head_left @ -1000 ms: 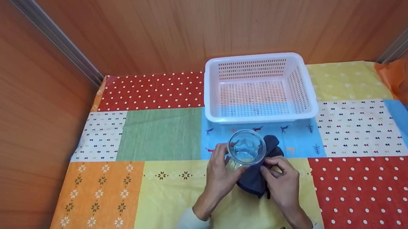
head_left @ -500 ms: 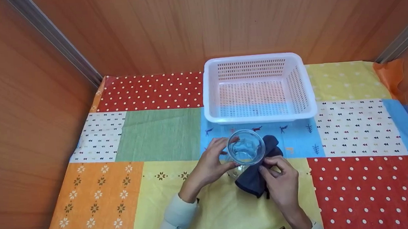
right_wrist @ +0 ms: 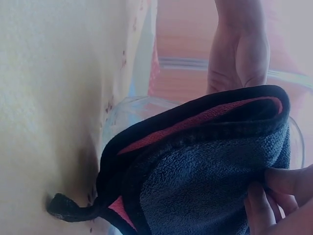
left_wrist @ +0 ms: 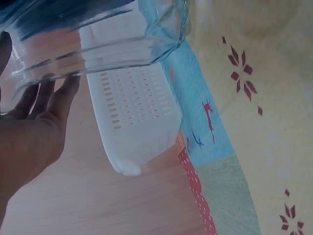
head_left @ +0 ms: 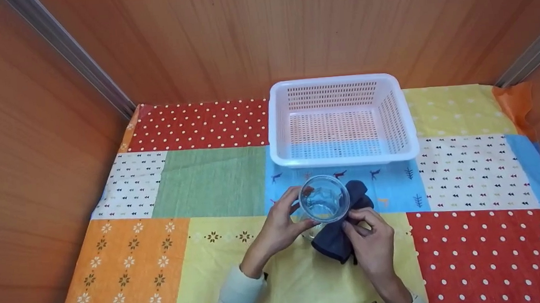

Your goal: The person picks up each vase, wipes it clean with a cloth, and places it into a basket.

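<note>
Right hand: the right hand [head_left: 374,244], at 6 o'clock of the table, pinches a dark grey fleece cloth with red lining [head_left: 340,234] and presses it on the glass side.
Left hand: the left hand [head_left: 280,227] has its fingers curled round the glass from 9 o'clock.
Glass: the clear round drinking glass [head_left: 324,204] is at the table centre, between both hands. Its long axis is about vertical, a little tilted, and its open mouth points up to the head camera.
Cloth under: patchwork tablecloth of many colours [head_left: 206,184].
Basket: an empty white perforated plastic basket [head_left: 344,153] is at 12 o'clock, near the glass but apart.
</note>
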A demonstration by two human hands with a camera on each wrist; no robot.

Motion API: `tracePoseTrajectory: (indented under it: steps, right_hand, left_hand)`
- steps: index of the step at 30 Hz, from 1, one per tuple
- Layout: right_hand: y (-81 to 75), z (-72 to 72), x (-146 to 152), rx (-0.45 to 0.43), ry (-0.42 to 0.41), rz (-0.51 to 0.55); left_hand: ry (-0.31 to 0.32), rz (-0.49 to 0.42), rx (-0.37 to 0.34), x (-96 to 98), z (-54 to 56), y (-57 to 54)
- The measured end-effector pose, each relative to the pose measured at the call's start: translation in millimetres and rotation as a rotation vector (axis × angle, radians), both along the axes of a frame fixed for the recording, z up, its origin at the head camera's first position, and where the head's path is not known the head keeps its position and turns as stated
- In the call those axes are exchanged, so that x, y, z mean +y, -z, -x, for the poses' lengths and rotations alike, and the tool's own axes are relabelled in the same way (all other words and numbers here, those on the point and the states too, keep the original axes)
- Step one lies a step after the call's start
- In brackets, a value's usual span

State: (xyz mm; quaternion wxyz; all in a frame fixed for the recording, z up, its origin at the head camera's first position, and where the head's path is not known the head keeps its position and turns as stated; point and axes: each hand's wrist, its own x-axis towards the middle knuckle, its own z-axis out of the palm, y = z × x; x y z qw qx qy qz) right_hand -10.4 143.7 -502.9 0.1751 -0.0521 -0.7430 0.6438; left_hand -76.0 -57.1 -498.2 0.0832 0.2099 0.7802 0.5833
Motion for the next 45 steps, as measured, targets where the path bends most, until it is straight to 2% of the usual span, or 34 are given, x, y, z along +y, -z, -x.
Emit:
tracePoseTrajectory:
  steps: [5, 12, 17, 21, 23, 25, 31, 35, 41, 45]
  right_hand:
    - [1.5, 2.4, 2, 0.037, -0.012, -0.007]
    - [2.2, 5.4, 4, 0.062, -0.019, -0.013]
    - [2.5, 7.5, 6, 0.054, -0.031, -0.037]
    - [2.9, 9.8, 8, 0.064, -0.053, -0.054]
    - [3.6, 10.7, 9, 0.069, -0.061, -0.048]
    - [4.7, 11.4, 9, 0.072, -0.065, -0.046]
    - [6.0, 12.4, 9, 0.071, -0.069, -0.048]
    - [5.9, 12.9, 10, 0.074, -0.068, -0.050]
    - [5.6, 13.6, 10, 0.065, -0.079, -0.027]
    - [5.2, 15.2, 11, 0.066, -0.096, -0.036]
  left_hand:
    - [-0.143, -0.041, 0.041, 11.5, -10.3, 2.0]
    - [-0.334, -0.015, 0.133, 28.2, -25.1, 4.4]
    - [-0.419, 0.005, 0.178, 34.8, -31.3, 7.2]
    - [-0.450, 0.018, 0.159, 35.5, -31.9, 7.0]
    - [-0.431, 0.036, 0.143, 32.4, -29.1, 6.0]
    - [-0.384, 0.059, 0.121, 26.9, -24.1, 3.8]
    - [-0.163, 0.096, 0.023, 5.0, -6.7, -6.1]
    - [-0.060, 0.087, -0.043, -2.8, 2.8, -10.0]
    - [-0.040, 0.050, -0.131, -4.1, 11.8, -12.9]
    - [-0.058, 0.050, -0.137, -3.4, 11.8, -13.9]
